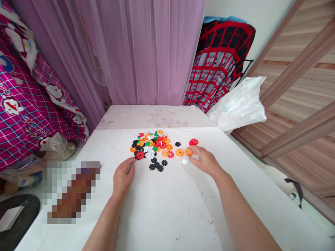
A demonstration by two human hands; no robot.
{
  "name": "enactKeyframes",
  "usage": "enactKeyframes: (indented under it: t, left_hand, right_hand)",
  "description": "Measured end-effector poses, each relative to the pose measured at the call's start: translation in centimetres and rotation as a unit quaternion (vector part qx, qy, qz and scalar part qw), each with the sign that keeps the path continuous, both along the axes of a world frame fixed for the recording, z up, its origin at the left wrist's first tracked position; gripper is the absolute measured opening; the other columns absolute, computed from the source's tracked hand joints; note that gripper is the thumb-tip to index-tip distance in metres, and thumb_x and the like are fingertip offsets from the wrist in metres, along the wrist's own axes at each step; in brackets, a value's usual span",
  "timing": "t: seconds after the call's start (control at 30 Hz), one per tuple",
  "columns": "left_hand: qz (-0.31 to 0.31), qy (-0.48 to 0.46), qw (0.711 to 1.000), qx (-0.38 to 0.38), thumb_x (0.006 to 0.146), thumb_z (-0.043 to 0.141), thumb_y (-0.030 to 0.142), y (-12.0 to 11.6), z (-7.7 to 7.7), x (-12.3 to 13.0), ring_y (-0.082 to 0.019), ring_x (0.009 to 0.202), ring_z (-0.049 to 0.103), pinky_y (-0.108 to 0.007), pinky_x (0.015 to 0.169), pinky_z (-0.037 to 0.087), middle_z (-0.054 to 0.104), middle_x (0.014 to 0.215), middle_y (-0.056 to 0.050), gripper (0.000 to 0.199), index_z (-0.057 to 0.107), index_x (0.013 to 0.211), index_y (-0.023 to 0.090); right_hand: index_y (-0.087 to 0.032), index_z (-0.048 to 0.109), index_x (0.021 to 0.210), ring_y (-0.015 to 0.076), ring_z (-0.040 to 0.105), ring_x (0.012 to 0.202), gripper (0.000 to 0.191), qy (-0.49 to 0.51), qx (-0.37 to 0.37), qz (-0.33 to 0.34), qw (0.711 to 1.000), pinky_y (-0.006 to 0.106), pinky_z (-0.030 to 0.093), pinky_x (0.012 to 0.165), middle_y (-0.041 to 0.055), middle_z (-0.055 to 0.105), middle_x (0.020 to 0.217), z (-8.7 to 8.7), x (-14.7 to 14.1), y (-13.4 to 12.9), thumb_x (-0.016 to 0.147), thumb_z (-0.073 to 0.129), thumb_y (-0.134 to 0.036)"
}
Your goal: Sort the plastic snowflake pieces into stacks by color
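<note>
A pile of flat, notched discs [150,143] in red, orange, green, white and black lies on the white-covered table [167,209]. My left hand [125,176] is at the pile's lower left edge, its fingers pinched around something too small to make out. Several black discs [157,165] lie in front of the pile. On the right, my right hand [202,158] has its thumb and fingers on an orange disc [188,152]. White discs [185,160] sit just below those fingers. Near them are an orange disc [179,152], red discs [193,142] and a single black disc [177,144].
A white plastic bag [239,104] stands beyond the table's right back corner. Purple curtains [157,52] hang behind. At the left are a pink patterned cloth [34,94], a blurred patch [75,191] and a dark stool [28,216].
</note>
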State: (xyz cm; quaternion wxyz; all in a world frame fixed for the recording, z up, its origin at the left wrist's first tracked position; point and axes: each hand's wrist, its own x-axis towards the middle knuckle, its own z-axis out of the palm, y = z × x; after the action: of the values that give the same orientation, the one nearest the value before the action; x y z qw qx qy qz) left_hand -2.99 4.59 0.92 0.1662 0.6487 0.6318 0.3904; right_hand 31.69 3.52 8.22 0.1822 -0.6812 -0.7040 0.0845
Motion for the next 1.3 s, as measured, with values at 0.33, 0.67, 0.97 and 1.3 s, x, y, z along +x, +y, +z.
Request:
enactKeyframes:
  t: [0.33,0.67,0.97,1.3]
  left_hand:
    - [0.000,-0.005,1.000,-0.009,0.083,0.045,0.034,0.0,0.3,0.0,-0.021,0.104,0.066,-0.035,0.096,0.050,0.072,0.113,-0.002,0.033,0.070,0.102,0.025]
    - [0.002,-0.017,1.000,-0.026,0.083,0.043,0.038,0.1,0.1,-0.3,-0.022,0.102,0.067,-0.035,0.095,0.050,0.073,0.109,-0.003,0.036,0.070,0.102,0.024]
    - [0.006,-0.010,1.000,-0.022,0.082,0.043,0.038,-0.1,0.1,-0.3,-0.022,0.099,0.068,-0.035,0.093,0.051,0.074,0.106,-0.003,0.036,0.071,0.100,0.024]
    - [0.002,-0.001,1.000,-0.014,0.081,0.043,0.039,0.0,0.0,-0.3,-0.022,0.097,0.068,-0.034,0.090,0.052,0.075,0.104,-0.003,0.036,0.071,0.099,0.025]
  right_hand:
    - [-0.022,0.059,0.075,0.0109,0.056,0.061,0.017,0.180,0.258,0.030,0.949,0.022,0.045,0.062,-0.0022,0.064,0.072,-3.5,-5.5,-3.6,0.077,0.044,-0.013]
    - [-0.019,0.062,0.100,0.0223,0.055,0.099,0.026,0.037,0.193,0.046,0.979,0.035,0.043,0.086,0.0084,0.064,0.106,-7.2,-11.2,-4.6,0.077,0.052,-0.011]
    - [-0.019,0.059,0.102,0.0217,0.057,0.097,0.023,0.069,0.282,-0.016,0.957,0.035,0.043,0.088,0.0084,0.066,0.102,-7.1,-7.7,-3.9,0.084,0.045,-0.019]
    - [-0.015,0.055,0.116,0.0254,0.060,0.095,0.044,0.129,0.189,-0.255,0.939,0.038,0.046,0.086,0.0122,0.066,0.102,-10.3,-0.1,-2.3,0.074,0.043,-0.020]
